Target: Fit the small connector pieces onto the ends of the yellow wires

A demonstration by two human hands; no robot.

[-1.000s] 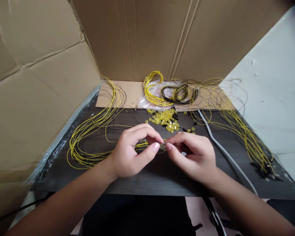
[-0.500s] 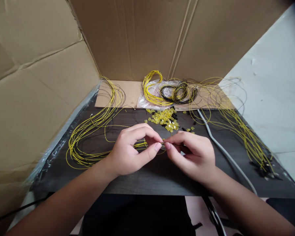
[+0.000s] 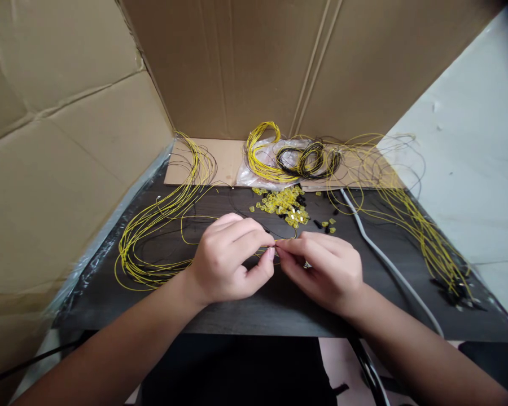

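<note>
Thin yellow wire [image 3: 275,243]: pinched at its end between both hands, centre of the frame, above the dark wooden tabletop [image 3: 254,304].
Left hand [image 3: 228,265]: thumb and forefinger closed on the wire.
Right hand [image 3: 325,270]: fingertips closed on the same wire end; whether a small part sat there too could not be told.
Handling: likely very light, limp and springy, prone to slip; best held close to the tip.
Nearby: pile of small yellow plastic connectors [image 3: 284,204] just beyond the hands; loose bundle of yellow wires [image 3: 152,237] at left; grey cable [image 3: 389,265] at right.
</note>
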